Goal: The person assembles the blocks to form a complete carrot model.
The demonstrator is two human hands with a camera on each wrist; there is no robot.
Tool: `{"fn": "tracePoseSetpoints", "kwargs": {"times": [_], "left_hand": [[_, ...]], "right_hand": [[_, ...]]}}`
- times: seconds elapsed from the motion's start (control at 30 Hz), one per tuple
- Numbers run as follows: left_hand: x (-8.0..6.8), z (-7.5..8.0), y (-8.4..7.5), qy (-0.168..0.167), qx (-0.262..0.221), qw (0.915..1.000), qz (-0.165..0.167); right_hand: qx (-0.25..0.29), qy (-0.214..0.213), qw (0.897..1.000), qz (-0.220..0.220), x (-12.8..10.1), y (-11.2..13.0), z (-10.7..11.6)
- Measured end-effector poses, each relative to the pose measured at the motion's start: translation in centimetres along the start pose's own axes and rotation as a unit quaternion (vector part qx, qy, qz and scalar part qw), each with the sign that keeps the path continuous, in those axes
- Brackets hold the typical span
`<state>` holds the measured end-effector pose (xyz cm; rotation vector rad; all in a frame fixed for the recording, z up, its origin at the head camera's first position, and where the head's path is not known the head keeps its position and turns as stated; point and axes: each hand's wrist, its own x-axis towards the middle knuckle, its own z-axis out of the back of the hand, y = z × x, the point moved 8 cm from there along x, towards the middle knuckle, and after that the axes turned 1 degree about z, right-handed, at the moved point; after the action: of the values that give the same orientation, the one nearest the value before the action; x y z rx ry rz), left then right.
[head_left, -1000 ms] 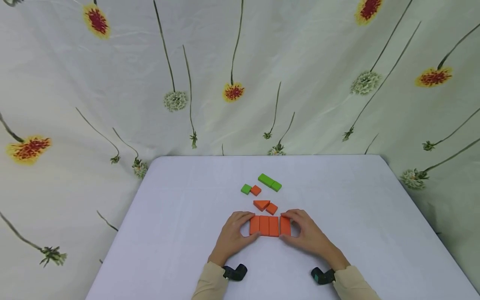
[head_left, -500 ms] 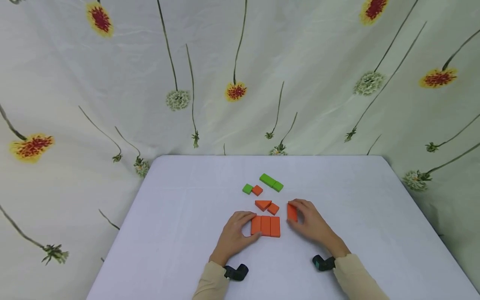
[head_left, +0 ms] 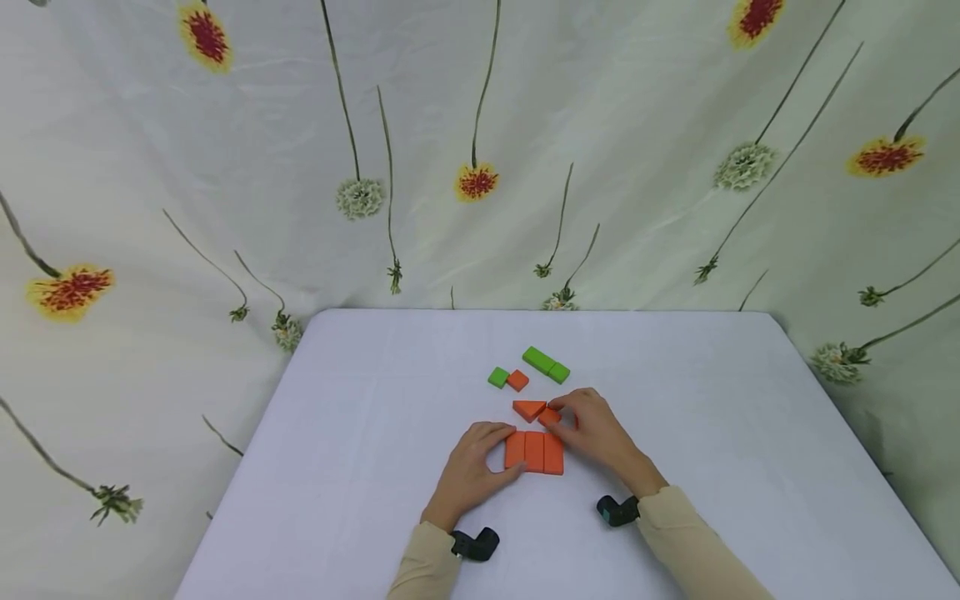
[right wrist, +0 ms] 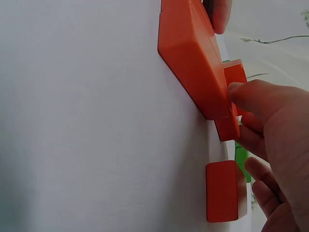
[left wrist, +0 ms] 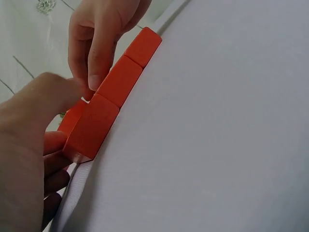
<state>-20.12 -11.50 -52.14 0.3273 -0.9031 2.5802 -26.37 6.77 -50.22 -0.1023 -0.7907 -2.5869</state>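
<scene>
Three orange blocks in a row [head_left: 534, 452], right hand [head_left: 596, 429] working tight beside: bump risk

Row is lying side by side on the white table [head_left: 375, 417], in front of the person. Left hand [head_left: 471, 469] is gripping its left end, thumb at the near edge, fingertips at the far edge. Right hand is pinching a small orange block [head_left: 547, 416] just beyond the row's right end, next to the orange triangle [head_left: 528, 409]. Can't tell if that block is resting on the table or off it.

Risks, my read:
- Right thumb is sitting very near the row's far edge; contact unclear. A low sideways drag could be skewing the right-end block, since the left hand is bracing only the other end.
- Fingertips are crowding the triangle; a wide pinch could be spinning it.
- A loose orange block [right wrist: 222, 191] is lying by the right hand's curled fingers, hidden in the head view. Trailing fingers could be knocking it.
- Left hand over-squeezing could be twisting its block and opening a seam.
</scene>
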Motion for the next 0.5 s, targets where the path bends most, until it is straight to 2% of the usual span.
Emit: {"fn": "tracePoseSetpoints", "kwargs": {"times": [0.23, 0.4, 0.5], "left_hand": [[0.0, 0.3, 0.1, -0.021, -0.013, 0.9997, -0.003], [0.0, 0.1, 0.3, -0.012, -0.011, 0.9999, 0.004], [0.1, 0.1, 0.4, -0.012, -0.011, 0.9999, 0.004]], "right_hand": [[-0.019, -0.012, 1.000, -0.016, 0.0, 0.3, 0.2], [-0.007, -0.014, 0.999, -0.032, -1.1, 0.5, 0.8], [0.000, -0.012, 1.000, -0.024, -1.9, 0.8, 1.0]]}}
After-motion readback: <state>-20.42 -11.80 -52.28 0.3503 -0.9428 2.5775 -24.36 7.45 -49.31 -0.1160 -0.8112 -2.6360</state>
